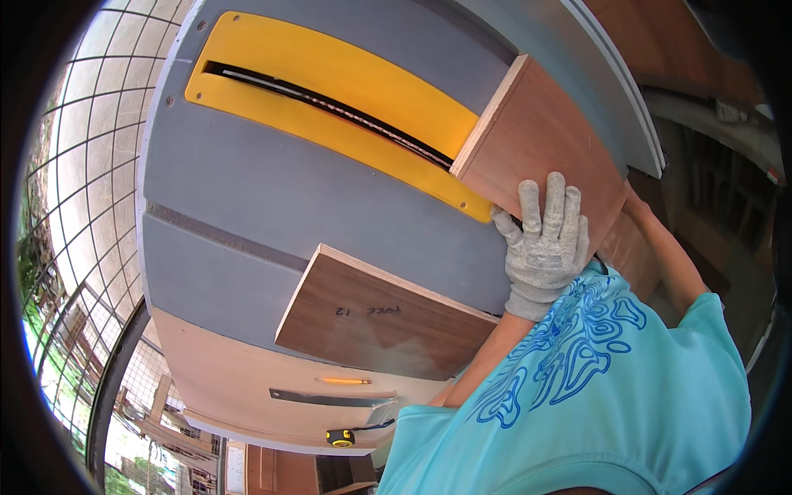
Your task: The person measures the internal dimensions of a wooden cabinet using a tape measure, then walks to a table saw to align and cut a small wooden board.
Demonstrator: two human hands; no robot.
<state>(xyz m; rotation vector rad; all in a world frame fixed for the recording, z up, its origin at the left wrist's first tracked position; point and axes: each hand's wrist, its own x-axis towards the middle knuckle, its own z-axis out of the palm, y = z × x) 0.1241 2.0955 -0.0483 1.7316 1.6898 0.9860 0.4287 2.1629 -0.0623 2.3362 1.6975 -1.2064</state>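
Note:
A reddish-brown plywood board [553,124] lies on the grey table saw top [247,181]. Its pale cut edge meets the near end of the slot in the yellow insert plate [346,58], where the toothed saw blade [330,106] shows. My left hand [544,243], in a grey knit glove, rests flat across the board's lower edge with its fingers spread. My right hand [634,203] is at the board's right end; its fingers are hidden there.
A metal fence [615,82] runs along the board's far side. Nearer lies a dark brown board [379,318] with handwritten marks. On the pale side panel are a yellow pencil [345,380], a metal ruler [330,399] and a tape measure [340,437]. Wire mesh [91,124] stands at the left.

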